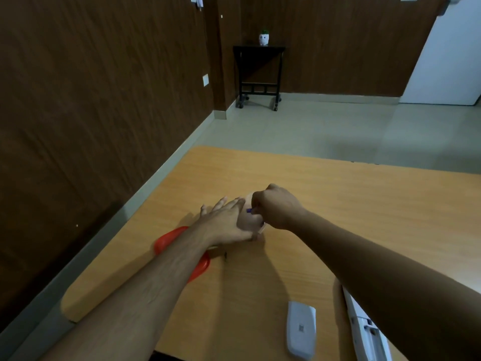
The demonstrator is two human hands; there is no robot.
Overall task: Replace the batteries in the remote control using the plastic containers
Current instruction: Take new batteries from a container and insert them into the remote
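My left hand (229, 220) lies with straight fingers over a pale plastic container (250, 220) in the middle of the wooden table (338, 194). My right hand (276, 207) is curled just beside it and pinches a small purple battery (249, 210) over the container. A red container lid (166, 239) lies under my left forearm. The white remote control (364, 327), its battery bay open, lies at the near right, partly under my right forearm. Its white back cover (301, 329) rests separately to its left.
The table's left edge runs close to a brown wood-panelled wall. Beyond the far edge is pale floor, with a small black wheeled side table (259, 74) carrying a white plant pot (264, 39), and a white door (447, 56) at the right.
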